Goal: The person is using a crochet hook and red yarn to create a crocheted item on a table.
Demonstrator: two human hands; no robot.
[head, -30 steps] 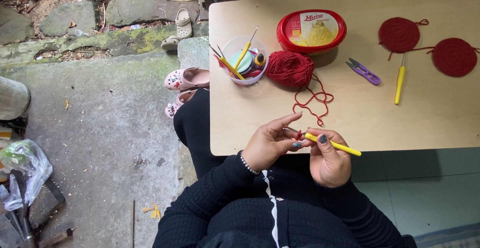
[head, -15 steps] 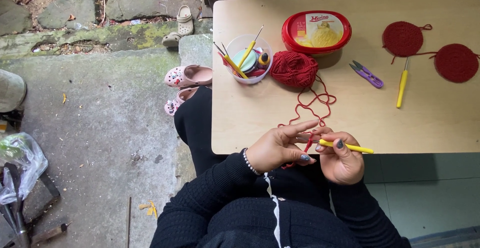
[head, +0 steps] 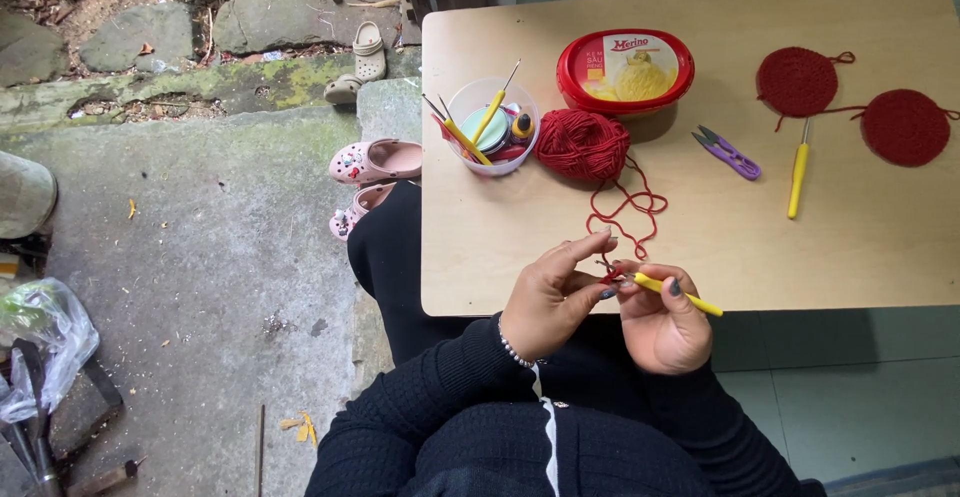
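At lower centre of frame: right hand (head: 665, 322) pinching yellow hook (head: 676, 295) by its stiff handle, left hand (head: 550, 297) pinching red yarn (head: 625, 212), probably light, limp, snag-prone, best gripped near hook tip.

Yarn ball (head: 582, 144) between cup (head: 492, 127) and, seemingly, tub (head: 625, 72)
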